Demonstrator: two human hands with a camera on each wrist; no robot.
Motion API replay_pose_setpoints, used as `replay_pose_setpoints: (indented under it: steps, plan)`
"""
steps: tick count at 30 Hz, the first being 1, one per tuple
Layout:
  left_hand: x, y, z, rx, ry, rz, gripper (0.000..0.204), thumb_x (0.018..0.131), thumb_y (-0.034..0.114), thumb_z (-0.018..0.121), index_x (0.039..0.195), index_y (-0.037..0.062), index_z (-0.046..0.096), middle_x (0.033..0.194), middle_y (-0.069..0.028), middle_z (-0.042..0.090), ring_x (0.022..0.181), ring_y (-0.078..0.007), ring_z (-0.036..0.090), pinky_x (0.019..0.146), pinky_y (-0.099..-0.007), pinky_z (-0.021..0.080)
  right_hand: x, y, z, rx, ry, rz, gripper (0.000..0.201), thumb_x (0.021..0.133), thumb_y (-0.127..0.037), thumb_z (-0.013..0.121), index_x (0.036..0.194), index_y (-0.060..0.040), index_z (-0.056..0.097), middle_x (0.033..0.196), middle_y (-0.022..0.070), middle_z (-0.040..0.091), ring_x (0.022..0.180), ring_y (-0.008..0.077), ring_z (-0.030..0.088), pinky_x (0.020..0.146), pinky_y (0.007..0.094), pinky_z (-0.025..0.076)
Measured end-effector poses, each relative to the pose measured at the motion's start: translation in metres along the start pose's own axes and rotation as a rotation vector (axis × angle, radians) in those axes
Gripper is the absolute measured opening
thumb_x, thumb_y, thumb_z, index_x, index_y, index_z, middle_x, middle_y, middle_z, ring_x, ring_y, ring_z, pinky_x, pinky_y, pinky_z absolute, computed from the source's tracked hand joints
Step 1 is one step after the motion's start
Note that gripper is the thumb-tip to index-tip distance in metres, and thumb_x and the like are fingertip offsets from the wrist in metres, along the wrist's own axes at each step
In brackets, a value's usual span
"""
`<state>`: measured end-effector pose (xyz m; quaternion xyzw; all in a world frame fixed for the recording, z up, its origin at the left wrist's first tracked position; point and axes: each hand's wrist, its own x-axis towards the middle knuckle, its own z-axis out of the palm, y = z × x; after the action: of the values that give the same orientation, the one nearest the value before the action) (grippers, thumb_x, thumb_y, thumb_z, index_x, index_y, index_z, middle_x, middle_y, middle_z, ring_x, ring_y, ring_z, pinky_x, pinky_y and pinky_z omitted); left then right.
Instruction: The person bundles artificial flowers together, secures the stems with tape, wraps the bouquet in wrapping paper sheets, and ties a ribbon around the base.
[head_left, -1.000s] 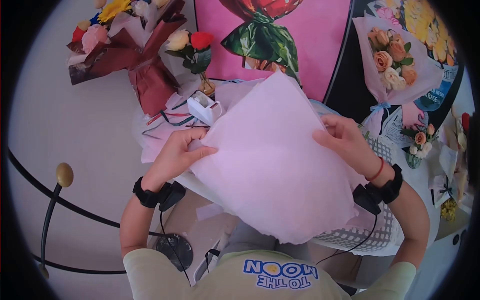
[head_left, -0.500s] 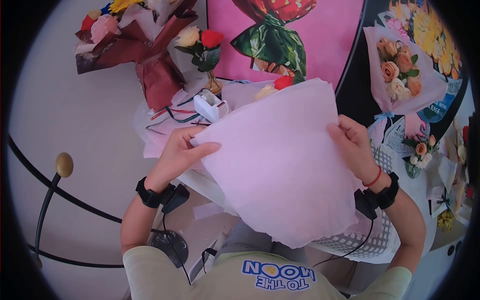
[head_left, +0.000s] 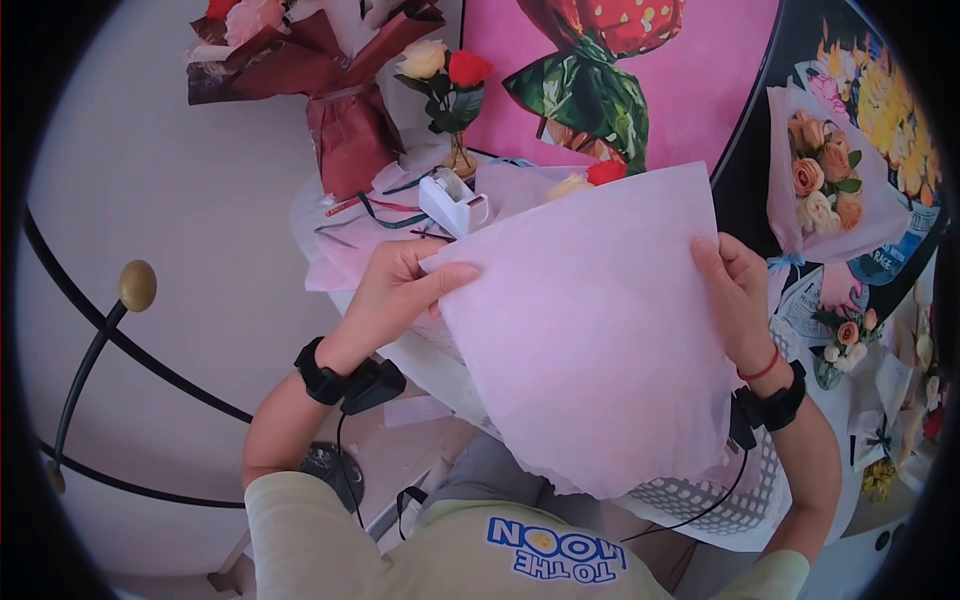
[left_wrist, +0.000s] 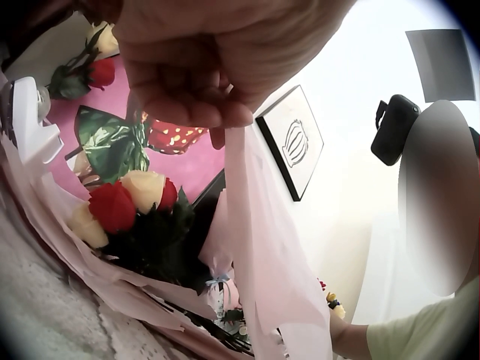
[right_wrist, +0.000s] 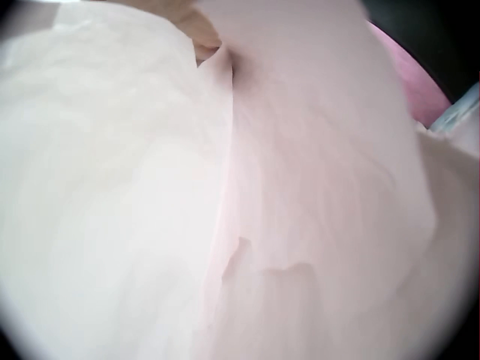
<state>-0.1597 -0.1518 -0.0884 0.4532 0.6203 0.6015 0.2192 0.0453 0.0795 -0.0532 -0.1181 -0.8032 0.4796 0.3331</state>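
Note:
A large sheet of thin pale pink wrapping paper (head_left: 590,330) hangs between both hands in the head view. My left hand (head_left: 405,285) pinches its upper left corner, thumb on the near face. At the upper right edge, my right hand (head_left: 735,295) grips the sheet between thumb and fingers. Behind the paper's top edge peek a red rose (head_left: 605,172) and a cream rose (head_left: 570,187). The left wrist view shows these red roses (left_wrist: 112,206) and cream roses with dark leaves, lying on pink paper below my left hand. Paper fills most of the right wrist view.
A white tape dispenser (head_left: 453,203) and ribbons (head_left: 385,210) lie left of the paper. Behind stand a maroon-wrapped bouquet (head_left: 355,140), a small rose vase (head_left: 458,160) and a pink picture (head_left: 720,90). A peach rose bouquet (head_left: 825,185) is at the right.
The sheet's top corner has come down, leaving a slanting upper edge, and the roses behind it have come into sight. The head view has shifted, moving the background rightward. Both hands keep their hold.

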Motion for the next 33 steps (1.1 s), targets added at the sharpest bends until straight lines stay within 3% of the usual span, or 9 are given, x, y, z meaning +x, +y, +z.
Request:
replay_pose_setpoints:
  steps: [3, 9, 15, 18, 20, 27, 30, 32, 33]
  plan:
    - [0.0, -0.004, 0.0, 0.074, 0.026, 0.025, 0.022, 0.081, 0.018, 0.058, 0.092, -0.0009, 0.062, 0.07, 0.0012, 0.058, 0.056, -0.0001, 0.048, 0.047, -0.0146, 0.036, 0.0, 0.002, 0.003, 0.031, 0.049, -0.034, 0.02, 0.087, -0.016, 0.052, 0.077, 0.0016, 0.055, 0.067, -0.0052, 0.052, 0.059, -0.001, 0.041, 0.05, 0.0143, 0.032]
    - [-0.001, -0.013, 0.0, -0.153, 0.031, 0.086, 0.024, 0.087, 0.022, 0.05, 0.088, 0.0001, 0.061, 0.066, 0.0032, 0.055, 0.056, -0.0018, 0.046, 0.053, -0.0157, 0.037, -0.001, 0.0, 0.004, -0.001, 0.073, -0.09, 0.021, 0.087, -0.014, 0.052, 0.074, 0.0016, 0.053, 0.066, -0.0059, 0.048, 0.06, -0.0008, 0.039, 0.051, 0.0142, 0.031]
    - [0.002, -0.014, 0.005, -0.251, 0.197, 0.173, 0.021, 0.087, 0.02, 0.049, 0.089, 0.0024, 0.059, 0.073, 0.0021, 0.053, 0.06, -0.0028, 0.045, 0.054, -0.0168, 0.036, 0.001, 0.002, 0.006, 0.009, 0.106, -0.111, 0.02, 0.087, -0.014, 0.052, 0.074, 0.0012, 0.052, 0.066, -0.0065, 0.047, 0.061, -0.0006, 0.038, 0.051, 0.0143, 0.03]
    - [0.001, -0.012, 0.003, -0.256, 0.263, 0.336, 0.02, 0.086, 0.016, 0.048, 0.099, 0.0022, 0.056, 0.08, 0.0002, 0.053, 0.064, -0.0052, 0.047, 0.058, -0.0185, 0.038, 0.001, 0.008, -0.002, 0.009, 0.094, -0.129, 0.019, 0.087, -0.014, 0.051, 0.075, 0.0006, 0.052, 0.068, -0.0062, 0.048, 0.063, -0.0006, 0.038, 0.053, 0.0141, 0.031]
    - [0.0, -0.015, -0.004, -0.006, 0.214, 0.452, 0.023, 0.085, 0.012, 0.048, 0.106, 0.0013, 0.051, 0.084, -0.0016, 0.052, 0.069, -0.0078, 0.049, 0.063, -0.0204, 0.04, 0.001, 0.011, -0.005, 0.011, 0.095, -0.124, 0.019, 0.087, -0.014, 0.051, 0.075, 0.0003, 0.052, 0.068, -0.0062, 0.048, 0.063, -0.0005, 0.038, 0.053, 0.0141, 0.03]
    - [-0.005, -0.015, 0.009, -0.38, 0.193, 0.328, 0.025, 0.082, 0.002, 0.05, 0.106, -0.0005, 0.047, 0.085, -0.0033, 0.053, 0.074, -0.0096, 0.049, 0.069, -0.0222, 0.04, 0.0, 0.008, 0.0, 0.071, 0.112, -0.084, 0.02, 0.088, -0.016, 0.051, 0.077, -0.0001, 0.053, 0.07, -0.0057, 0.05, 0.063, 0.0001, 0.039, 0.055, 0.0148, 0.032]
    - [-0.005, -0.02, 0.012, -0.278, 0.229, 0.333, 0.034, 0.076, -0.003, 0.056, 0.108, 0.0018, 0.045, 0.09, -0.0036, 0.053, 0.075, -0.0107, 0.05, 0.07, -0.0235, 0.04, 0.001, 0.016, -0.006, 0.051, 0.069, -0.062, 0.019, 0.088, -0.017, 0.051, 0.081, 0.0005, 0.055, 0.074, -0.0045, 0.053, 0.065, 0.0004, 0.042, 0.057, 0.0145, 0.034]
    - [-0.003, -0.023, 0.014, 0.266, 0.341, 0.507, 0.043, 0.07, -0.004, 0.061, 0.11, 0.0046, 0.045, 0.096, -0.0031, 0.051, 0.078, -0.0115, 0.051, 0.07, -0.0249, 0.042, 0.0, 0.016, -0.003, 0.074, 0.078, -0.06, 0.019, 0.088, -0.017, 0.051, 0.083, 0.0008, 0.055, 0.075, -0.0041, 0.053, 0.066, 0.0006, 0.042, 0.058, 0.0146, 0.034]
    - [-0.002, -0.021, 0.016, 0.267, 0.345, 0.505, 0.043, 0.07, -0.004, 0.061, 0.11, 0.0046, 0.045, 0.096, -0.0031, 0.051, 0.078, -0.0115, 0.051, 0.07, -0.0249, 0.042, 0.0, 0.015, -0.001, 0.099, 0.086, -0.057, 0.02, 0.088, -0.018, 0.051, 0.084, 0.001, 0.056, 0.076, -0.0037, 0.054, 0.067, 0.0008, 0.043, 0.058, 0.0146, 0.035]
